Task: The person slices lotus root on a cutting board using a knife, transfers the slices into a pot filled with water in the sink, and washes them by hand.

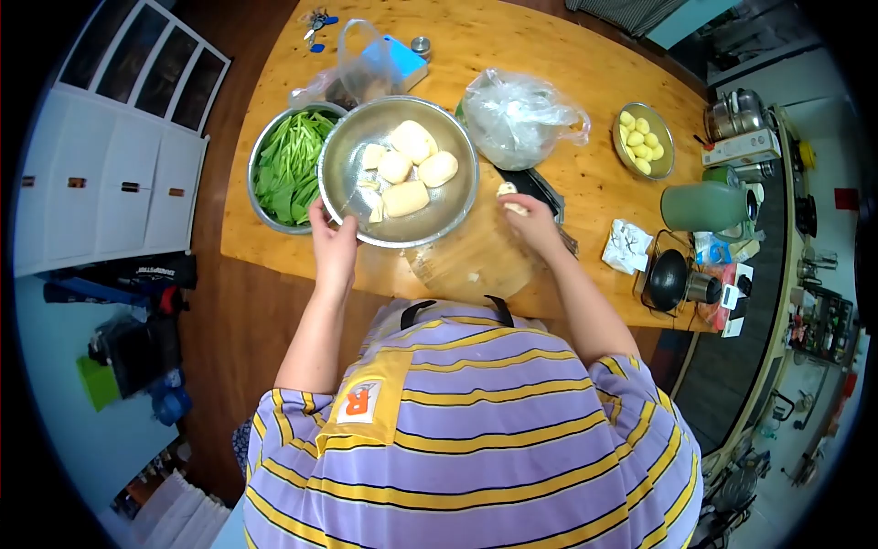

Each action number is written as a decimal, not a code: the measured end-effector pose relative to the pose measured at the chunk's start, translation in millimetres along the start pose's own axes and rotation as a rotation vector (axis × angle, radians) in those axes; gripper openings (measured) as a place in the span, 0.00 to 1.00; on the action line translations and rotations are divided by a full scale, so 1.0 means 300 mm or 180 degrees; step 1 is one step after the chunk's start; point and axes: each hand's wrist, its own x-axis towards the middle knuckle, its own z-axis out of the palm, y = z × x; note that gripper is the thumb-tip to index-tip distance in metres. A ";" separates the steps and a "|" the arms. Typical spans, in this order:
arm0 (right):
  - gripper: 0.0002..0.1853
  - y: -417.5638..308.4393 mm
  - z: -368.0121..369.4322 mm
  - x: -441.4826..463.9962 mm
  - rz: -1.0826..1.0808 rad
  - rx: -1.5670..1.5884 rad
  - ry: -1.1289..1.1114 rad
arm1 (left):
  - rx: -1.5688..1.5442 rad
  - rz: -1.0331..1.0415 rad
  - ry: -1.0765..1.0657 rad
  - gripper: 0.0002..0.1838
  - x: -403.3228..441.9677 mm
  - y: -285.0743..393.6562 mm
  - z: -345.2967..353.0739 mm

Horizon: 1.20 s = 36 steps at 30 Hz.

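Observation:
My left hand (335, 240) grips the lower left rim of a steel bowl (343, 174), thumb over the edge. The bowl is raised and tilted towards me. Inside lie several peeled, pale root vegetable chunks (406, 199) and a few thin slivers. To the right, my right hand (533, 222) is closed around small pale vegetable pieces (517, 209), above the right side of a wooden cutting board (476, 265). A few scraps lie on the board. Just beyond that hand is a dark, flat object (540, 190), partly hidden, whose kind I cannot make out.
A bowl of leafy greens (291, 169) stands at the left, partly behind the steel bowl. A clear plastic bag (514, 119) sits beyond the board. Farther right are a bowl of small yellow potatoes (643, 142), a green jug (700, 208) and crumpled white paper (626, 245).

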 end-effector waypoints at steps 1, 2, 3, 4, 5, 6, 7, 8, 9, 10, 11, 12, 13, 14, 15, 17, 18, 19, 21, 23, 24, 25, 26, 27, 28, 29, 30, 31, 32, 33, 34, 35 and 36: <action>0.10 -0.029 -0.029 -0.034 -0.0213 0.0462 0.0051 | -0.0038 0.0084 -0.0087 0.33 0.005 -0.017 0.006; 0.11 -0.107 -0.048 -0.086 -0.0339 0.0699 -0.0019 | -0.0075 0.0161 -0.0173 0.34 0.005 -0.028 0.013; 0.13 -0.204 -0.070 -0.151 -0.0455 0.0938 -0.0082 | -0.0039 0.0073 -0.0246 0.34 -0.003 -0.026 0.024; 0.14 -0.306 -0.072 -0.216 -0.0380 0.1285 -0.0247 | 0.0001 -0.0015 -0.0330 0.34 -0.015 -0.017 0.040; 0.15 -0.416 -0.057 -0.275 -0.0318 0.1630 -0.0410 | 0.0038 -0.0091 -0.0420 0.35 -0.024 -0.004 0.060; 0.16 -0.498 -0.047 -0.319 -0.0264 0.1971 -0.0577 | -0.0004 -0.0175 -0.0538 0.35 -0.040 0.013 0.080; 0.17 -0.546 -0.044 -0.348 -0.0213 0.2182 -0.0826 | 0.0061 -0.0223 -0.0660 0.35 -0.058 0.038 0.097; 0.19 -0.582 -0.039 -0.373 -0.0158 0.2394 -0.1089 | 0.0132 -0.0269 -0.0772 0.35 -0.080 0.072 0.108; 0.21 -0.609 -0.038 -0.394 -0.0098 0.2607 -0.1363 | 0.0209 -0.0315 -0.0874 0.34 -0.105 0.114 0.116; 0.22 -0.627 -0.041 -0.413 -0.0097 0.2824 -0.1563 | 0.0214 -0.0414 -0.0971 0.34 -0.142 0.172 0.128; 0.23 -0.641 -0.043 -0.430 -0.0096 0.3039 -0.1766 | 0.0224 -0.0393 -0.1057 0.35 -0.165 0.211 0.129; 0.25 -0.656 -0.046 -0.450 -0.0093 0.3253 -0.1969 | 0.0235 -0.0372 -0.1146 0.35 -0.184 0.243 0.130; 0.27 -0.680 -0.046 -0.479 -0.0041 0.3374 -0.1994 | 0.0247 -0.0354 -0.1238 0.36 -0.201 0.266 0.132; 0.29 -0.706 -0.042 -0.510 0.0010 0.3494 -0.2017 | 0.0264 -0.0344 -0.1321 0.37 -0.213 0.280 0.127; 0.31 -0.716 -0.041 -0.527 0.0062 0.3616 -0.2036 | 0.0300 -0.0285 -0.1362 0.37 -0.227 0.291 0.128; 0.35 -0.717 -0.051 -0.547 0.0050 0.3717 -0.2230 | 0.0372 -0.0174 -0.1439 0.37 -0.254 0.308 0.130; 0.36 -0.747 -0.045 -0.576 0.0093 0.3643 -0.2095 | 0.0364 -0.0203 -0.1469 0.38 -0.264 0.315 0.131; 0.36 -0.769 -0.041 -0.599 0.0137 0.3570 -0.1962 | 0.0315 -0.0242 -0.1493 0.38 -0.273 0.319 0.134; 0.38 -0.785 -0.042 -0.623 0.0086 0.3615 -0.1865 | 0.0227 -0.0304 -0.1530 0.38 -0.291 0.328 0.142; 0.40 -0.791 -0.045 -0.624 -0.0017 0.3578 -0.1817 | 0.0167 -0.0407 -0.1505 0.38 -0.308 0.332 0.147; 0.41 -0.792 -0.049 -0.621 -0.0091 0.3515 -0.1805 | 0.0134 -0.0464 -0.1493 0.37 -0.311 0.333 0.148; 0.42 -0.793 -0.052 -0.618 -0.0162 0.3451 -0.1790 | 0.0129 -0.0462 -0.1486 0.37 -0.312 0.334 0.148; 0.43 -0.796 -0.052 -0.618 -0.0221 0.3348 -0.1758 | 0.0124 -0.0467 -0.1478 0.37 -0.312 0.333 0.148; 0.44 -0.802 -0.051 -0.619 -0.0274 0.3248 -0.1729 | 0.0122 -0.0475 -0.1467 0.37 -0.314 0.332 0.146; 0.45 -0.806 -0.050 -0.620 -0.0323 0.3150 -0.1701 | 0.0103 -0.0452 -0.1456 0.37 -0.316 0.333 0.144; 0.45 -0.807 -0.051 -0.621 -0.0332 0.3173 -0.1729 | 0.0084 -0.0430 -0.1444 0.37 -0.319 0.336 0.143; 0.46 -0.807 -0.053 -0.622 -0.0342 0.3197 -0.1756 | 0.0067 -0.0408 -0.1433 0.37 -0.321 0.340 0.142; 0.46 -0.808 -0.056 -0.623 -0.0352 0.3224 -0.1780 | 0.0070 -0.0384 -0.1420 0.37 -0.322 0.344 0.140; 0.46 -0.814 -0.057 -0.625 -0.0353 0.3158 -0.1723 | 0.0076 -0.0360 -0.1410 0.36 -0.323 0.348 0.137; 0.47 -0.820 -0.057 -0.627 -0.0348 0.3145 -0.1716 | 0.0082 -0.0332 -0.1402 0.36 -0.322 0.353 0.136; 0.48 -0.826 -0.058 -0.630 -0.0349 0.3129 -0.1705 | 0.0062 -0.0361 -0.1380 0.36 -0.322 0.357 0.136; 0.49 -0.828 -0.059 -0.632 -0.0356 0.3106 -0.1692 | 0.0070 -0.0377 -0.1366 0.36 -0.322 0.359 0.136; 0.46 -0.827 -0.062 -0.632 -0.0352 0.3188 -0.1756 | 0.0076 -0.0388 -0.1355 0.36 -0.319 0.363 0.136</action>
